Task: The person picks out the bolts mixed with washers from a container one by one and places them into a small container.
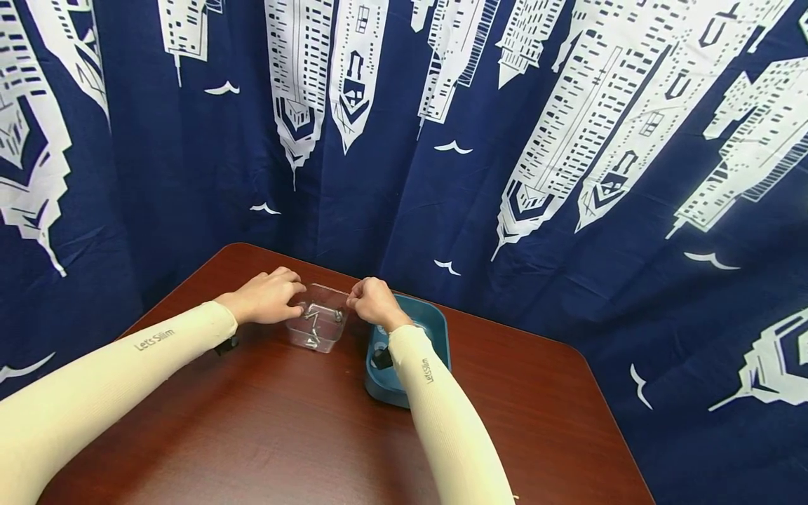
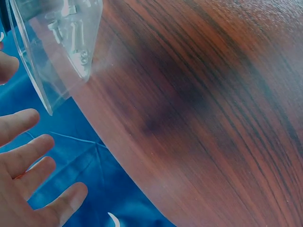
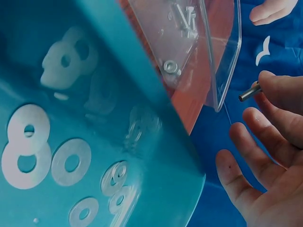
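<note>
My right hand (image 1: 374,303) is over the far left edge of a teal bin. Between thumb and forefinger it pinches a short shiny metal rod (image 3: 249,92), its other end hidden by the fingers. To the left stands a clear plastic box (image 1: 328,345) with bolts (image 3: 188,21) and a nut-like piece (image 3: 171,66) inside. My left hand (image 1: 268,296) is at the box's left side, fingers spread and holding nothing. In the left wrist view these fingers (image 2: 31,153) look apart from the box; contact elsewhere I cannot tell.
The teal bin (image 1: 386,394) holds several flat washers (image 3: 84,163) and smaller rings (image 3: 119,197). Both containers sit on a brown wooden table (image 1: 284,428), near its far edge. A blue curtain (image 1: 391,168) with white building prints hangs right behind.
</note>
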Demonstrator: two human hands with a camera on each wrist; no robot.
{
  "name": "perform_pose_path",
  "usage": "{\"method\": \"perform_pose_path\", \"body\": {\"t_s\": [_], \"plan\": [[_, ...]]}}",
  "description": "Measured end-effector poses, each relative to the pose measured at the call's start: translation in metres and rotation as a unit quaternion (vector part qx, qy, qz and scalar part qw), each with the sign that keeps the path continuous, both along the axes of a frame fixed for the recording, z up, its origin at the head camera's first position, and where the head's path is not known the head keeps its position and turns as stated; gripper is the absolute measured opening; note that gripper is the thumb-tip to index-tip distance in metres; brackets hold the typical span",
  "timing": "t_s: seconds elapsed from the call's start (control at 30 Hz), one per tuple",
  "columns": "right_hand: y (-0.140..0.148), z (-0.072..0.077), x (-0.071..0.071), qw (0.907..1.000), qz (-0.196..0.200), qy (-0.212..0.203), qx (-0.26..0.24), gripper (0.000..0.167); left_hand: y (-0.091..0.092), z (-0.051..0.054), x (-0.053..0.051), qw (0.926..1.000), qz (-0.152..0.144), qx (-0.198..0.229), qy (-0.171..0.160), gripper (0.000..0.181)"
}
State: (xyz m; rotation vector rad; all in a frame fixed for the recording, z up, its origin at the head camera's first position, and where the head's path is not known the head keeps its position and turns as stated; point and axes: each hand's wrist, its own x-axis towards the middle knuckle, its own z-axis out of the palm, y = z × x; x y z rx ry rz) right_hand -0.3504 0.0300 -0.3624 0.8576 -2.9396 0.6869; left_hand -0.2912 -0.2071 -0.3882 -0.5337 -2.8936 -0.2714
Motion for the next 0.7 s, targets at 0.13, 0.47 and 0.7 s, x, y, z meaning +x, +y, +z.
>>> {"method": "perform_pose_path", "body": {"t_s": [0.13,0.47,0.7], "plan": [[-0.006,-0.001,0.0,1.0,0.005,0.005,0.001,0.011,-0.001,-0.001,0.001,1.0,0.002,-0.001,-0.002,0.05],[-0.012,-0.006,-0.002,0.9995,0.03,0.005,0.011,0.013,0.0,-0.005,0.002,1.0,-0.002,0.003,0.0,0.049],[-0.013,-0.006,-0.001,0.9992,0.036,-0.004,0.016,0.012,-0.001,-0.006,0.003,0.9999,0.0,0.012,-0.007,0.048]]}}
